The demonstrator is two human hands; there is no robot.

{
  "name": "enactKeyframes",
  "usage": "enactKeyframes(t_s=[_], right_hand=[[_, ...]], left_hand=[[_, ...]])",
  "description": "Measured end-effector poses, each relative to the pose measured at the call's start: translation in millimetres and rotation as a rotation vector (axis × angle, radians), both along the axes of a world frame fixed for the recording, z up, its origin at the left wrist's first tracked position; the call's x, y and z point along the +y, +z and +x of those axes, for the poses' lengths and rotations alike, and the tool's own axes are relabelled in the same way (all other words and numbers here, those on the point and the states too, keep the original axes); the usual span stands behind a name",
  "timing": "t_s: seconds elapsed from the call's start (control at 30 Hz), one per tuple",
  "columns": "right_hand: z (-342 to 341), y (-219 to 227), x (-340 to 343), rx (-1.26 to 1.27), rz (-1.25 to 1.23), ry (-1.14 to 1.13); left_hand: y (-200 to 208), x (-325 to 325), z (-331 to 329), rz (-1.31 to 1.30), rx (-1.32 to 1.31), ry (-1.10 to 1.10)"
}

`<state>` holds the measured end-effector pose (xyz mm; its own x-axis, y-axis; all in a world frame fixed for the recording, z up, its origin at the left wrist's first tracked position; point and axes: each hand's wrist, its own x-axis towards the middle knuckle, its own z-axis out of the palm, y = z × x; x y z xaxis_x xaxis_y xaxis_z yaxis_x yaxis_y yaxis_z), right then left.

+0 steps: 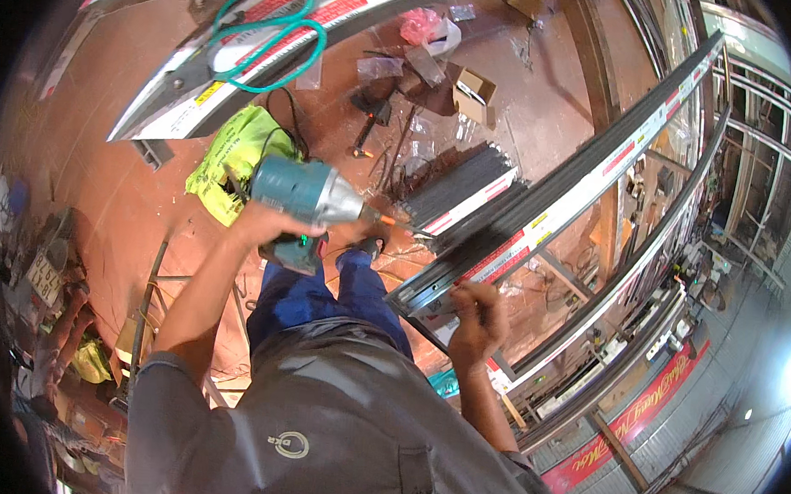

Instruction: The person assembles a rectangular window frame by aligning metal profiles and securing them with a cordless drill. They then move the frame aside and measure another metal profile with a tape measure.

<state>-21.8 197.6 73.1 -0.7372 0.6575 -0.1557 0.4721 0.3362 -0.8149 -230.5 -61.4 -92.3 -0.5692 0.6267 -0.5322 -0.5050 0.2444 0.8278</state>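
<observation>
— Drill first: where is it?

— At about nine o'clock from the picture's middle. The left hand [254, 223] is clenched round the grip of a teal cordless drill [303, 196], whose nose points toward three o'clock. Its orange-tipped bit [388, 219] meets the near end of a long aluminium profile [543, 211].

— And the profile itself?

— It runs from just below centre up toward one o'clock, dark on top, with a white-and-red strip along its side. Its cut end sits just beside the drill's tip.

— What about the other hand?

— The right hand [477, 315] lies at five o'clock from centre, fingers curled against the underside of the profile's lower end, holding it. Whether something small is pinched in them too, I cannot tell.

— Anything around?

— A bundle of dark bars [458, 189] lies just past the bit, toward twelve o'clock. A yellow-green bag [229, 155] sits behind the drill, and at eleven o'clock a loop of green hose [272, 36] rests on another long white profile [243, 66]. A small cardboard box [474, 93] stands on the reddish floor [132, 104] at twelve o'clock.
</observation>
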Motion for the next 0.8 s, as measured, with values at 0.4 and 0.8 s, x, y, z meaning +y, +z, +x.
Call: enactKeyframes(t_s=[0.4, 0.8], right_hand=[[-22.3, 5.7, 13.1, 0.139, -0.738, -0.141], [-23.4, 27.5, 13.9, -0.184, -0.245, 0.178]], left_hand=[[27.2, -9.5, 83.9, 0.146, -0.252, 0.149], [25.2, -24.8, 76.7, 0.184, 0.182, -0.103]])
